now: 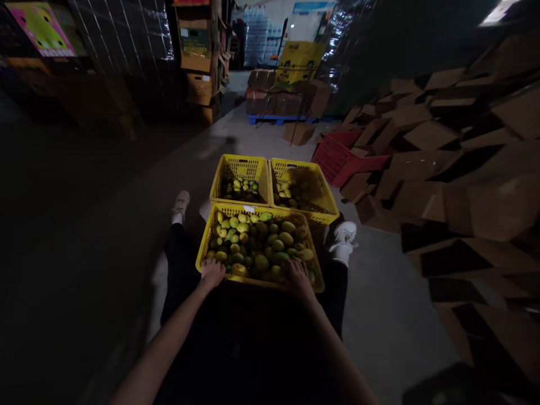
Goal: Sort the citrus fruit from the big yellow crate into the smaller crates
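At six o'clock from two crates [324,191] sits the loaded crate [228,208]. Left hand [213,271] lies on its rim at seven, right hand [296,274] over fruit [261,262] at five; grip of each is unclear. Likely heavy and stiff, contents bruisable; hold at three and nine.

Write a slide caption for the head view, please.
Hands at a yellow crate of fruit, two more crates behind.

Grey floor [379,292], partly in deep shadow. On it: blue pallet [276,120] at far side; small cardboard box [299,134] just before pallet; heap of cardboard boxes [432,135] at right, red crate [337,157] tilted at its edge; white shoes [343,235] either side of three yellow crates [278,210], crate bases hidden.
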Motion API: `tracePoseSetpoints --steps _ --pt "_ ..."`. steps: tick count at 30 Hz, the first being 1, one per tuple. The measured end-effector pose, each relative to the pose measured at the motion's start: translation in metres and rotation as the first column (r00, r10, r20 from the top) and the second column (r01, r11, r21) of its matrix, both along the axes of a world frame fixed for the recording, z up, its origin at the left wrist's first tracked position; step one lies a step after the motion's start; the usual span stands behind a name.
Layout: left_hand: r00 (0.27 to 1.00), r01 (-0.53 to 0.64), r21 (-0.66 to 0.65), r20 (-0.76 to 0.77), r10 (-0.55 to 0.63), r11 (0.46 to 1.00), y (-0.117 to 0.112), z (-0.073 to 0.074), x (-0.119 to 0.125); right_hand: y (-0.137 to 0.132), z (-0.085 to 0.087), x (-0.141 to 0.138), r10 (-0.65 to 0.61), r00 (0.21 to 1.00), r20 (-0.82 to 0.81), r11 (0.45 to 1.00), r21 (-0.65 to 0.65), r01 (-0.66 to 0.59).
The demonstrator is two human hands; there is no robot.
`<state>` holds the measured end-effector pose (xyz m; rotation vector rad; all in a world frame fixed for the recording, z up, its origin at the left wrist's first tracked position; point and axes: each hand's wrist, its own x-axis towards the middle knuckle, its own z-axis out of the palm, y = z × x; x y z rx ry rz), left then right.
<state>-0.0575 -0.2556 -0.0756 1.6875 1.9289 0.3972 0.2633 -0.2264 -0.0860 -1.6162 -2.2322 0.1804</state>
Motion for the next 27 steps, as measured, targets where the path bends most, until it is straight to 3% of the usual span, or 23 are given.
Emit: tracePoseSetpoints --steps 2,4,7,10,11,13,14,15,16,17,20,23,25,27 --pt "0.979 -0.117 -0.018 0.166 0.118 0.993 0.003 0.003 -0.001 -0.005 0.003 0.000 0.019 0.995 -0.100 1.000 -0.006 -0.020" --pt "0.910 -0.222 -0.051 0.347 0.226 0.974 0.005 0.008 0.001 -0.010 0.012 -0.009 0.012 0.976 -0.215 1.000 -0.003 -0.013" --pt "0.717 -0.328 -0.143 0.606 0.345 0.934 0.002 0.018 0.014 -0.022 0.036 -0.045 -0.005 0.901 -0.434 1.000 0.007 0.009" --pt "0.473 -0.309 -0.267 0.789 0.392 0.913 -0.008 0.031 0.035 -0.038 0.064 -0.098 0.060 0.824 -0.564 0.994 -0.038 -0.098" --pt "0.332 -0.281 -0.336 0.845 0.420 0.899 -0.012 0.037 0.041 -0.043 0.072 -0.114 0.125 0.800 -0.587 0.984 -0.030 -0.176" --pt "-0.108 -0.189 -0.554 0.833 0.543 0.811 -0.018 0.048 0.046 -0.052 0.083 -0.138 0.212 0.784 -0.583 0.964 -0.009 -0.267" --pt "-0.321 -0.123 -0.653 0.739 0.593 0.747 -0.020 0.053 0.045 -0.056 0.085 -0.145 0.233 0.782 -0.578 0.959 0.000 -0.285" --pt "-0.486 -0.060 -0.728 0.619 0.618 0.683 -0.022 0.058 0.041 -0.059 0.086 -0.147 0.236 0.785 -0.573 0.959 0.006 -0.284" --pt "-0.589 -0.012 -0.781 0.510 0.627 0.625 -0.024 0.062 0.036 -0.062 0.084 -0.145 0.223 0.791 -0.570 0.964 0.007 -0.267" --pt "-0.635 0.008 -0.813 0.446 0.630 0.583 -0.026 0.065 0.029 -0.063 0.081 -0.140 0.199 0.801 -0.565 0.971 0.004 -0.238" --pt "-0.719 0.021 -0.851 0.351 0.599 0.525 -0.033 0.067 0.006 -0.062 0.068 -0.108 0.078 0.863 -0.499 0.994 -0.033 -0.109" --pt "-0.728 -0.009 -0.869 0.345 0.593 0.495 -0.042 0.065 -0.011 -0.045 0.061 -0.071 -0.127 0.949 -0.290 0.986 -0.137 0.090" --pt "-0.710 -0.023 -0.872 0.359 0.605 0.490 -0.048 0.063 -0.017 -0.025 0.062 -0.055 -0.289 0.957 -0.019 0.930 -0.243 0.276" --pt "-0.706 -0.028 -0.864 0.373 0.602 0.503 -0.054 0.063 -0.019 0.000 0.062 -0.051 -0.370 0.899 0.235 0.839 -0.330 0.432"
